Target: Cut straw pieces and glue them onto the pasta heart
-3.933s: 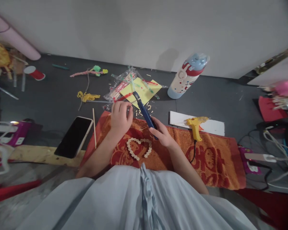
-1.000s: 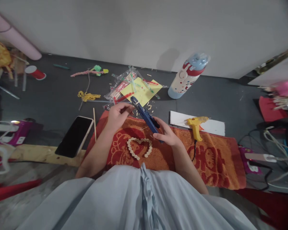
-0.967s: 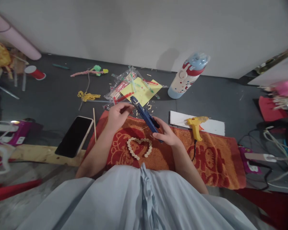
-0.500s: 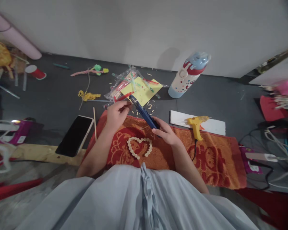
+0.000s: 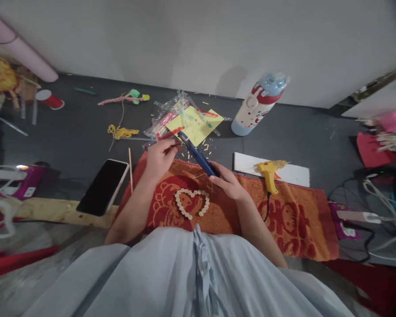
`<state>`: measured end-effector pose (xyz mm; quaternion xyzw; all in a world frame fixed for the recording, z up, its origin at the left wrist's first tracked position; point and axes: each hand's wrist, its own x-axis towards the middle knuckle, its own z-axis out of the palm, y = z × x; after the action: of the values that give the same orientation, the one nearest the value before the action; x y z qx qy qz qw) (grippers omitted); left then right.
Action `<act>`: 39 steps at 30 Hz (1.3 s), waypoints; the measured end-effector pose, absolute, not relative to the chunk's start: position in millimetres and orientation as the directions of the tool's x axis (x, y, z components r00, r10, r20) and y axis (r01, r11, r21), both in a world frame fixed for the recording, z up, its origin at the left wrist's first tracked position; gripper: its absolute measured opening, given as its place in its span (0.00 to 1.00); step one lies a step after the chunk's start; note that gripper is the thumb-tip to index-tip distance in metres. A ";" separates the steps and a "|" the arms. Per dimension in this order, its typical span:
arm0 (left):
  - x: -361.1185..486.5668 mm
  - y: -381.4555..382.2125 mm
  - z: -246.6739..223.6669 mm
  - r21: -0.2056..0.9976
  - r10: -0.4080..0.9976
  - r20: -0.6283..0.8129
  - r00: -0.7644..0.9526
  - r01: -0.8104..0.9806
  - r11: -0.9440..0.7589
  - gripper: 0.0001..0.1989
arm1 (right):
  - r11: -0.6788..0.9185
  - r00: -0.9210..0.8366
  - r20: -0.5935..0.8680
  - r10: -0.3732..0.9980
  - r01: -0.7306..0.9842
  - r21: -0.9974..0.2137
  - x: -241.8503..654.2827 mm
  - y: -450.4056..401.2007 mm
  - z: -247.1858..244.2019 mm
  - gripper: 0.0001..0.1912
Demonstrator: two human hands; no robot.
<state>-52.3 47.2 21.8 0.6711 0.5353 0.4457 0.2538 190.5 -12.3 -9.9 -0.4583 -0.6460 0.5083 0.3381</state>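
My right hand (image 5: pixel 227 179) is closed round the handle of a dark blue cutting tool (image 5: pixel 199 157), whose tip points up and left. Near that tip, the fingers of my left hand (image 5: pixel 161 158) are pinched together; what they hold is too small to make out. A heart-shaped outline of small pale pieces (image 5: pixel 204 193) lies on the orange-red towel (image 5: pixel 251 207) below both hands, with a gap at its lower point. Small cut bits (image 5: pixel 206 145) are scattered beyond the tool, beside a yellow paper square (image 5: pixel 198 125).
A black-screened phone (image 5: pixel 102 187) and a thin stick (image 5: pixel 130 169) lie at the left. To the right, a yellow glue gun (image 5: pixel 269 174) rests on a white strip (image 5: pixel 295 175). A bottle (image 5: pixel 254 109) stands behind, and yellow yarn (image 5: pixel 122 132) lies back left.
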 end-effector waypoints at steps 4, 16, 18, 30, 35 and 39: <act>-53.7 47.6 24.0 0.771 0.936 0.344 0.071 0.548 -0.325 0.09 | 0.055 -0.357 -0.043 0.933 0.259 -0.964 190.9 -11.4 -10.2 0.34; -55.0 48.0 27.7 0.698 0.926 0.360 0.117 0.624 -0.350 0.12 | 0.044 -0.364 -0.049 0.930 0.245 -0.969 188.2 -11.9 -8.4 0.33; -54.9 47.7 27.7 0.697 0.924 0.365 0.112 0.626 -0.351 0.11 | 0.070 -0.358 -0.030 0.933 0.263 -0.962 188.2 -11.4 -9.2 0.32; -39.3 37.0 27.7 0.507 0.842 0.536 0.058 0.776 -0.376 0.07 | 0.042 -0.237 -0.017 0.971 0.243 -0.969 176.3 -11.2 -15.2 0.33; -21.7 25.3 25.2 0.736 0.954 0.197 0.226 0.609 -0.296 0.15 | 0.046 -0.234 0.001 0.972 0.191 -0.981 169.5 -12.3 -15.9 0.35; -9.9 20.8 14.2 0.955 0.943 0.006 0.332 0.278 -0.104 0.21 | 0.061 -0.222 0.021 0.975 0.179 -0.982 164.8 -14.0 -15.0 0.35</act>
<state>-9.9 20.8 14.2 0.6581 0.4639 0.3449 0.4824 164.8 -14.0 -15.0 -0.4755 -0.6065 0.4931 0.4035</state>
